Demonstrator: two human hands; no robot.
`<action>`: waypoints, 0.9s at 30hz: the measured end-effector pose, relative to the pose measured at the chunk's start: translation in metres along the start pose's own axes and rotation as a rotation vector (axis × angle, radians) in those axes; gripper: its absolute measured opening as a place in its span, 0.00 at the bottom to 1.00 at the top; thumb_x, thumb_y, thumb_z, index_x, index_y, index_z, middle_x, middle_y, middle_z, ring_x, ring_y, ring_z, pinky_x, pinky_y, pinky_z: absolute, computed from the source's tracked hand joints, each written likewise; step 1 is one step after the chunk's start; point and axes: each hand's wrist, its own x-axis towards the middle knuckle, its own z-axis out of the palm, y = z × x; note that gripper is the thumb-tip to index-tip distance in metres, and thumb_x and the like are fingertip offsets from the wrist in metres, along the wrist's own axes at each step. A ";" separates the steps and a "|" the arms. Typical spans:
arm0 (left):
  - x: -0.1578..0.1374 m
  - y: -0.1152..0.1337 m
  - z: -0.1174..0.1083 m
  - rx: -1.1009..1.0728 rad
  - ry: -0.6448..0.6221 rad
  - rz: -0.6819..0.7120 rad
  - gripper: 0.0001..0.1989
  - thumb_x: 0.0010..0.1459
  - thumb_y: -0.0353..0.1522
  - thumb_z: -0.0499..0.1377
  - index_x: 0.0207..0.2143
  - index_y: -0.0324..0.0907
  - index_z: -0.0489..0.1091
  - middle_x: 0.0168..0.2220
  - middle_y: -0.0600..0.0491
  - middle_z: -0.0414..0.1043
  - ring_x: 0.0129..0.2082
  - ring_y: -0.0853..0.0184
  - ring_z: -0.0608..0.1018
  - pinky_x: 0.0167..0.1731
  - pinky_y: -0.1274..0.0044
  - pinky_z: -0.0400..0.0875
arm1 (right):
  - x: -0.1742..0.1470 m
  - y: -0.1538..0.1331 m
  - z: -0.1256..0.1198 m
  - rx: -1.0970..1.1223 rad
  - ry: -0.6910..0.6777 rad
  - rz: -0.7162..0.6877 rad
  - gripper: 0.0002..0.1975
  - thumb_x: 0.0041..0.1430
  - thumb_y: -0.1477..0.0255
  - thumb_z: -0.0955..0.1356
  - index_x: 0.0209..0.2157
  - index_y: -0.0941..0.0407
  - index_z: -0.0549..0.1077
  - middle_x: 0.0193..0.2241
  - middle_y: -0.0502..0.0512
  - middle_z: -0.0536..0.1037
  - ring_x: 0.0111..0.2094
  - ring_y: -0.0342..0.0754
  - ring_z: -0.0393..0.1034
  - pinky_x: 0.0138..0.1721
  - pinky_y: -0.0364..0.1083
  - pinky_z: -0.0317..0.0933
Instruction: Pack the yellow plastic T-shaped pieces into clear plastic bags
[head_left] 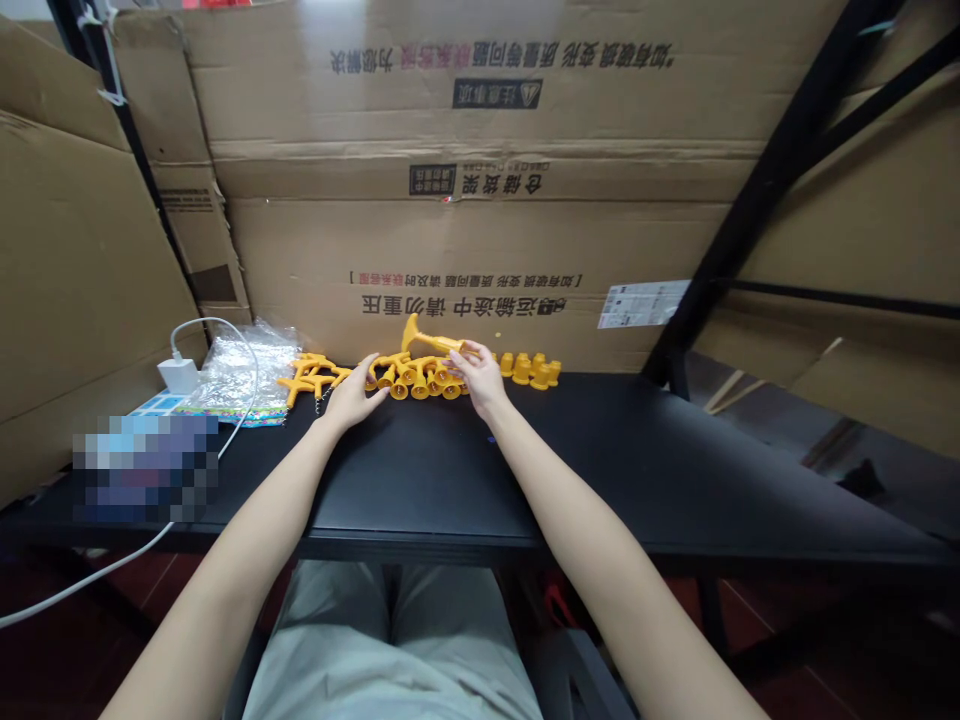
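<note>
In my right hand (480,377) is a yellow T-handled corkscrew (435,340), raised just above the pile, its crossbar pointing left and its other end between my fingers. My left hand (356,393) rests at the left side of the yellow pile, thumb and fingers apart; whether it touches a piece I cannot tell. Between my hands lie several yellow bell-shaped pieces (420,386), some with T-handles. Left of my left hand, more yellow T-handles (307,372) lie together, with a thin metal spiral (318,405) showing below one.
Several yellow bell-shaped pieces (536,370) stand at the back, right of my right hand. Clear plastic bags (244,365), a white charger (178,376) and its cable are at left. Cardboard walls (480,240) enclose the black table (420,480); a black post (739,240) rises at right.
</note>
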 end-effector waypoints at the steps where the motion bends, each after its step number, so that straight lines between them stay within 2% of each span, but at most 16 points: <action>1: 0.000 -0.002 0.001 0.011 -0.003 -0.003 0.31 0.54 0.39 0.57 0.60 0.44 0.55 0.39 0.51 0.70 0.35 0.66 0.74 0.36 0.76 0.68 | 0.002 0.002 -0.003 -0.080 0.052 -0.105 0.20 0.48 0.66 0.71 0.43 0.54 0.65 0.40 0.53 0.74 0.39 0.46 0.72 0.43 0.47 0.67; 3: 0.001 -0.007 0.004 0.029 -0.006 0.002 0.27 0.55 0.37 0.56 0.57 0.42 0.58 0.40 0.50 0.71 0.35 0.66 0.74 0.37 0.75 0.69 | 0.002 0.006 -0.007 -0.296 0.104 -0.286 0.20 0.49 0.66 0.70 0.45 0.55 0.65 0.42 0.56 0.73 0.41 0.48 0.70 0.45 0.48 0.65; 6: 0.002 -0.010 0.008 0.042 -0.008 0.030 0.22 0.55 0.35 0.56 0.53 0.41 0.63 0.41 0.49 0.72 0.36 0.67 0.75 0.40 0.75 0.68 | -0.003 0.010 -0.009 -0.641 0.075 -0.434 0.18 0.54 0.69 0.67 0.47 0.56 0.67 0.45 0.59 0.73 0.43 0.50 0.69 0.46 0.51 0.62; 11: 0.002 -0.011 0.010 0.052 -0.049 0.044 0.18 0.55 0.34 0.56 0.48 0.40 0.67 0.41 0.50 0.73 0.36 0.66 0.75 0.40 0.75 0.69 | -0.012 0.019 0.006 -1.116 -0.031 -0.522 0.18 0.59 0.74 0.61 0.51 0.57 0.67 0.48 0.61 0.74 0.48 0.53 0.66 0.50 0.53 0.56; 15: 0.003 -0.011 0.010 0.074 -0.067 0.065 0.15 0.55 0.34 0.55 0.45 0.39 0.69 0.38 0.50 0.73 0.37 0.66 0.75 0.40 0.75 0.69 | -0.016 0.027 0.019 -1.410 -0.166 -0.531 0.21 0.61 0.77 0.58 0.54 0.56 0.67 0.51 0.63 0.71 0.51 0.55 0.64 0.55 0.60 0.48; 18: 0.003 -0.011 0.009 0.083 -0.086 0.071 0.15 0.55 0.34 0.54 0.44 0.39 0.70 0.36 0.50 0.74 0.36 0.65 0.75 0.39 0.75 0.69 | -0.017 0.033 0.022 -1.534 -0.236 -0.529 0.22 0.61 0.78 0.57 0.55 0.55 0.66 0.56 0.63 0.67 0.55 0.57 0.59 0.57 0.65 0.42; 23: 0.004 -0.008 0.007 0.108 -0.127 0.054 0.14 0.55 0.34 0.54 0.43 0.39 0.71 0.34 0.50 0.74 0.35 0.65 0.75 0.38 0.75 0.69 | -0.019 0.036 0.018 -1.548 -0.267 -0.550 0.26 0.60 0.74 0.58 0.60 0.54 0.59 0.60 0.61 0.62 0.59 0.59 0.55 0.58 0.68 0.35; 25: 0.004 -0.007 0.005 0.179 -0.125 0.018 0.14 0.55 0.34 0.53 0.41 0.40 0.72 0.35 0.49 0.74 0.38 0.63 0.74 0.41 0.73 0.68 | -0.021 0.035 0.017 -1.539 -0.276 -0.547 0.26 0.60 0.74 0.58 0.61 0.55 0.58 0.60 0.60 0.60 0.60 0.58 0.54 0.58 0.69 0.33; 27: 0.003 -0.007 0.002 0.304 -0.087 -0.077 0.14 0.55 0.34 0.52 0.40 0.40 0.72 0.40 0.46 0.73 0.44 0.59 0.73 0.45 0.70 0.66 | -0.022 0.034 0.017 -1.529 -0.284 -0.538 0.27 0.59 0.74 0.58 0.61 0.54 0.56 0.61 0.59 0.59 0.61 0.58 0.52 0.59 0.69 0.31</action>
